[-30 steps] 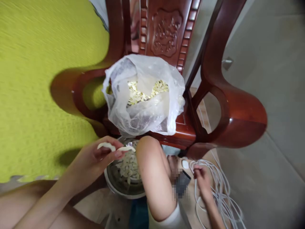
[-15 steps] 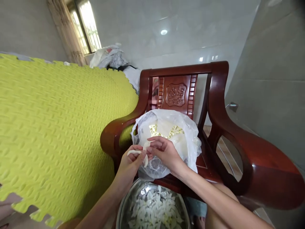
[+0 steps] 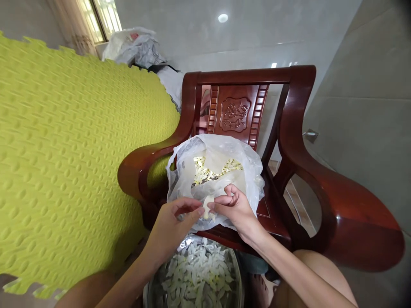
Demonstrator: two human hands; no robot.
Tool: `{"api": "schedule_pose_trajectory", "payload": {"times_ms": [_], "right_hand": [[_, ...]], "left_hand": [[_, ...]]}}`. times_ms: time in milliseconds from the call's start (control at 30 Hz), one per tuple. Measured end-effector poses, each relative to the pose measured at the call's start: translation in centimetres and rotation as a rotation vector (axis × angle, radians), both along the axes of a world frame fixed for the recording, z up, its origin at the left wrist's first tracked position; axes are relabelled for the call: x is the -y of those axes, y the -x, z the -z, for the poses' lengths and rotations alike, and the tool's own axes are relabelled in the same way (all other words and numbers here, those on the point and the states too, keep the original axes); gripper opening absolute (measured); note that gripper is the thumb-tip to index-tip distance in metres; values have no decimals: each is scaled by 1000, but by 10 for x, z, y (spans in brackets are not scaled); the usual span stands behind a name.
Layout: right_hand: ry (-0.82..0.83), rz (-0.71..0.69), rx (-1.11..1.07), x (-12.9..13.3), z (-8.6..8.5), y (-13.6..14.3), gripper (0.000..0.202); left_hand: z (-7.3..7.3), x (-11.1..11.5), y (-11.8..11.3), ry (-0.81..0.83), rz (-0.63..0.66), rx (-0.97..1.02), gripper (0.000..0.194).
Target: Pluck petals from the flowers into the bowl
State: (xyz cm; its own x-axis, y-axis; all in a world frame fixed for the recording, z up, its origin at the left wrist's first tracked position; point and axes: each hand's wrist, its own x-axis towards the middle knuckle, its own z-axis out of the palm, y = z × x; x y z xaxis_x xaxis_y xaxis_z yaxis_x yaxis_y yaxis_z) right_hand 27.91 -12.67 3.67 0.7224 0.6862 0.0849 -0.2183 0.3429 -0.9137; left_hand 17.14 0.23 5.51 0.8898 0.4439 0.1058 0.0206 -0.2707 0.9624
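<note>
A pale, petal-like piece (image 3: 208, 206) is between my two hands, over the front of a white plastic bag (image 3: 248, 154). My right hand (image 3: 236, 209) pinches it between thumb and forefinger, the other fingers curled above. My left hand (image 3: 180, 216) is closed at the piece's left edge, thumb and forefinger drawn together on it. Inside the open bag lie many small yellowish-white pieces (image 3: 202, 171). Below my hands, a round metal basin (image 3: 238, 273) holds a heap of larger white petal-like pieces (image 3: 199, 267), some with yellow parts.
The bag rests on the seat of a dark red wooden armchair (image 3: 340, 192) with broad curved arms. A yellow foam mat (image 3: 80, 149) stands up along the left. Behind it lie crumpled plastic bags (image 3: 135, 47). My knees and a bare foot (image 3: 259, 291) are beside the basin.
Both hands have come slightly lower and nearer the bag's front. The long, curling pale strip at my left fingers no longer shows; a compact piece is held between the hands. The view has shifted.
</note>
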Motion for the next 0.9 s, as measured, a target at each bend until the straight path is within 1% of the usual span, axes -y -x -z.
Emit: {"api": "schedule_pose_trajectory", "payload": {"times_ms": [200,333,400,467,567,633,667,733,800,900], "right_hand": [[-40,-13,-30,3,-2,-2,58],[-43,16,-47,1,-6,-2,59],[-42,17,-62,-1,-6,-2,59],[-60,6,-70,-3,-7,-3,59],[-95,16,-31,-7,-7,-5,57],[-92,41,23,-9,-7,-5,53],[-83,55,55,-10,-8,-5,51],[-76,81,129,-11,-10,-4,47],[-97,90,184,-12,-12,-3,42],[-133,25,169,-15,-12,-4,34]], "left_hand": [[5,6,-8,8,-41,38,25],[6,6,-12,35,-35,84,23],[6,7,-11,18,-49,109,21],[6,8,-10,-59,-107,137,18],[5,9,-8,-263,-216,190,15],[3,8,-7,-362,-210,200,16],[3,7,-7,-374,-190,189,17],[2,6,-6,-309,-159,144,21],[2,6,-4,-177,-143,103,23],[1,6,-1,-2,-101,73,23]]}}
